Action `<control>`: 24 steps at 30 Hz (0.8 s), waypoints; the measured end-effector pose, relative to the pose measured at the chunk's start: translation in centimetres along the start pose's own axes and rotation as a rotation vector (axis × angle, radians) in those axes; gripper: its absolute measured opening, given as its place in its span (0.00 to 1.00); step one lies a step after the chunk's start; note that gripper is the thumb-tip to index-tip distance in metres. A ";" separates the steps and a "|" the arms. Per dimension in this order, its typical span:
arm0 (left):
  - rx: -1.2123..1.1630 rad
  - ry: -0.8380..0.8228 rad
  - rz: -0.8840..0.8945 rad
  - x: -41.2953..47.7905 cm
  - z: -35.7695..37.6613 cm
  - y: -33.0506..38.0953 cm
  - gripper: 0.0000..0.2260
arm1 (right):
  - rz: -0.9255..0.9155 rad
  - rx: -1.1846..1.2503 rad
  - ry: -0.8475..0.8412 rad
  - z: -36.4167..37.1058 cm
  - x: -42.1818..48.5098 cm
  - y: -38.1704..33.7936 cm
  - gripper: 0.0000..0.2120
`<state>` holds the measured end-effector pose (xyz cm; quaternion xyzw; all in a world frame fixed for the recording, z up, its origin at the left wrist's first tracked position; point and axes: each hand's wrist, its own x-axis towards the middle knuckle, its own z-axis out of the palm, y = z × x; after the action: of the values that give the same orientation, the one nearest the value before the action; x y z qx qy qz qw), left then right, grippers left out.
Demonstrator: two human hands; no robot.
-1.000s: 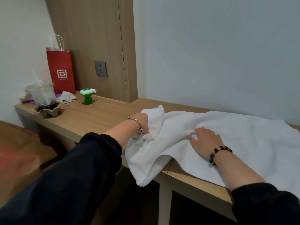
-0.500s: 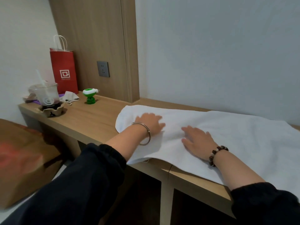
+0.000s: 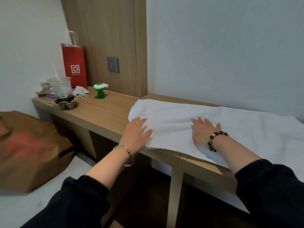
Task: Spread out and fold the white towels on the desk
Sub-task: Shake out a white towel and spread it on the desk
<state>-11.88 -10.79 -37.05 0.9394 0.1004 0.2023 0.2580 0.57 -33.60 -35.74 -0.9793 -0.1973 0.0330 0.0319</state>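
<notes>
A white towel (image 3: 230, 127) lies spread flat along the wooden desk (image 3: 105, 112), its right part running out of view. My left hand (image 3: 135, 134), with a silver bangle on the wrist, rests flat with straight fingers at the towel's near left corner, partly over the desk's front edge. My right hand (image 3: 203, 129), wearing a bead bracelet, presses flat on the towel about a forearm's length to the right. Neither hand grips the cloth.
At the desk's left end stand a red paper bag (image 3: 74, 66), a plastic cup with a straw (image 3: 61, 89) in a cardboard holder, a crumpled mask (image 3: 81, 92) and a small green toy (image 3: 100, 91). A brown paper bag (image 3: 28, 150) sits on the floor at left.
A second ago my left hand held the towel's hanging left corner bunched up. It laid that corner flat on the desk, opened, and slid back toward the near left edge. My right hand stayed pressing.
</notes>
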 end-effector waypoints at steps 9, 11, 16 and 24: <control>-0.030 -0.031 0.245 -3.8 2.1 0.2 0.26 | -0.112 0.039 0.010 2.9 -3.4 -2.8 0.27; -0.033 0.071 0.248 -3.8 2.3 0.2 0.18 | -0.121 0.038 0.012 2.8 -3.3 -2.9 0.27; 0.060 0.157 0.223 -3.5 2.0 -0.5 0.06 | -0.113 0.056 0.022 2.9 -3.4 -2.9 0.27; -0.130 0.491 -0.384 -2.2 1.7 -0.1 0.14 | -0.108 0.094 0.069 2.4 -4.1 -3.5 0.24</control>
<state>-13.14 -12.07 -39.17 0.8080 0.3219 0.3766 0.3188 -4.75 -31.86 -37.68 -0.9652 -0.2468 0.0065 0.0865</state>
